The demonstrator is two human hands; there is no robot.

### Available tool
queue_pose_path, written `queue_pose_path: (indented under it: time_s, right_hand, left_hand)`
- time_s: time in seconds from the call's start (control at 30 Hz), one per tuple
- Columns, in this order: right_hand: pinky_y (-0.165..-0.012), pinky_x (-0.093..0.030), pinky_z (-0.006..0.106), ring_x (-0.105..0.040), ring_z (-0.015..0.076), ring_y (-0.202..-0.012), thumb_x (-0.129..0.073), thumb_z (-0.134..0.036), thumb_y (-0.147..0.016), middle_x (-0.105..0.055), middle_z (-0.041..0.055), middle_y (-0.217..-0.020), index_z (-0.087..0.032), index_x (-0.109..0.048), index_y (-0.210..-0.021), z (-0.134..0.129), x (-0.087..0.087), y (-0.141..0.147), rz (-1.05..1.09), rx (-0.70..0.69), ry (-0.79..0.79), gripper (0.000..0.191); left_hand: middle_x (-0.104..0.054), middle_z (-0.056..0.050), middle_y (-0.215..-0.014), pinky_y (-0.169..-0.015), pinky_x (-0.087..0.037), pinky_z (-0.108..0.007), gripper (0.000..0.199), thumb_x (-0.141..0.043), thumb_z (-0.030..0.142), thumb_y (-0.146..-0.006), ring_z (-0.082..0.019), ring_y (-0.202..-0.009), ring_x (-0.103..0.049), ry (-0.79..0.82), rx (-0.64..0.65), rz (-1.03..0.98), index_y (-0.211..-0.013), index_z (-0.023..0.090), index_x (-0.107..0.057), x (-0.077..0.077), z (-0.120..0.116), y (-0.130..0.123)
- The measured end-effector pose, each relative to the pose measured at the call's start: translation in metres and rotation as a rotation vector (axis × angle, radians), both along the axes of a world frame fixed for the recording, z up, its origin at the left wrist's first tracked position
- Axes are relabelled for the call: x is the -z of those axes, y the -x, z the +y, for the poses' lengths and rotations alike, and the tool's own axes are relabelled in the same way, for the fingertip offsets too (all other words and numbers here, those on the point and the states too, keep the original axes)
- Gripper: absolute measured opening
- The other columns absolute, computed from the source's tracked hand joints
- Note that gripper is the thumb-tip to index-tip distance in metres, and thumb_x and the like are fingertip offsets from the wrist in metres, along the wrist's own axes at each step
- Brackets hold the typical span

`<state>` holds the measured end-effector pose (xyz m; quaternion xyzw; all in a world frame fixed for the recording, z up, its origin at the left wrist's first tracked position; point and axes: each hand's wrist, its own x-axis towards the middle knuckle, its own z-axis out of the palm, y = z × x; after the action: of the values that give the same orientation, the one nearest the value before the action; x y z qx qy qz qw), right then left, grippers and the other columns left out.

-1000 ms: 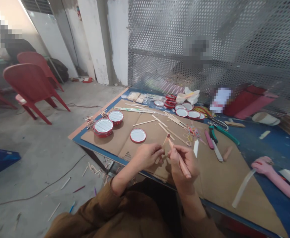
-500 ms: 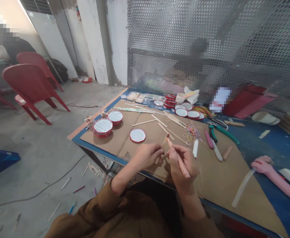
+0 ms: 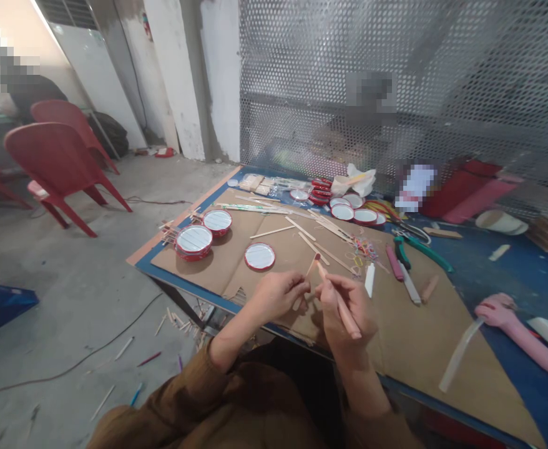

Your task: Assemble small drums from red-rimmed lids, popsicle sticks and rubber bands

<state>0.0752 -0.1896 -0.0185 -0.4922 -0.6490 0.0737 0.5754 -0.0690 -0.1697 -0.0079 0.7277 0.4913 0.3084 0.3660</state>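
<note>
My left hand (image 3: 281, 293) is closed around the lower part of a thin flat wooden stick (image 3: 311, 267), which slants up above the cardboard. Its upper end is reddish brown. Closed like a writing grip, my right hand (image 3: 356, 305) holds a thick peach-coloured marker (image 3: 347, 319). The marker's tip is at or very near the stick's coloured end; actual contact is hard to make out. Beyond my hands lie loose wooden sticks (image 3: 306, 246) and a round red-rimmed disc with a white face (image 3: 259, 256). Small coloured rubber bands (image 3: 365, 248) are scattered to the right.
Stacked red-rimmed discs (image 3: 193, 240) stand at the left table edge. On the right lie a pink-handled knife (image 3: 394, 262), green-handled pliers (image 3: 426, 254) and a pink glue gun (image 3: 512, 327). A perforated metal screen (image 3: 302, 75) borders the back. Red chairs (image 3: 52, 162) stand left.
Almost nothing differs. My right hand and the marker have shifted very slightly downward and right, while my left hand keeps its hold on the stick.
</note>
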Motion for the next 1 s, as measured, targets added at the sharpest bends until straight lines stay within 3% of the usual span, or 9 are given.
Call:
queue_pose_path:
  time_s: [0.3, 0.47, 1.0]
  right_hand:
    - [-0.057, -0.051, 0.024, -0.064, 0.0127, -0.057, -0.055, -0.029, -0.086, -0.068, 0.0011, -0.069, -0.018, -0.062, -0.087, -0.0026, -0.0056, 0.0023, -0.055, 0.026, 0.018, 0.012]
    - [-0.063, -0.053, 0.027, -0.066, 0.0144, -0.066, -0.055, -0.029, -0.087, -0.069, 0.0031, -0.075, -0.018, -0.061, -0.091, -0.0026, -0.0074, 0.0029, -0.017, 0.018, 0.008, 0.014]
    - [-0.057, -0.051, 0.024, -0.063, 0.0124, -0.058, -0.054, -0.031, -0.087, -0.067, 0.0011, -0.069, -0.019, -0.062, -0.088, -0.0044, -0.008, 0.0038, -0.039, -0.01, 0.056, 0.014]
  left_hand:
    - [-0.065, 0.001, -0.065, -0.06, -0.038, -0.019, 0.023, -0.045, 0.027, -0.089, -0.012, -0.063, -0.057, -0.005, -0.003, 0.006, -0.071, 0.018, -0.055, -0.0001, 0.0, -0.0002]
    - [-0.062, 0.001, -0.063, -0.058, -0.036, -0.018, 0.025, -0.047, 0.028, -0.089, -0.011, -0.061, -0.055, -0.007, -0.016, 0.033, -0.067, 0.018, -0.053, -0.0012, -0.0008, -0.0006]
    - [-0.066, 0.001, -0.064, -0.061, -0.039, -0.018, 0.024, -0.045, 0.027, -0.089, -0.012, -0.063, -0.058, 0.003, -0.015, -0.005, -0.069, 0.018, -0.055, -0.0018, -0.0002, 0.0]
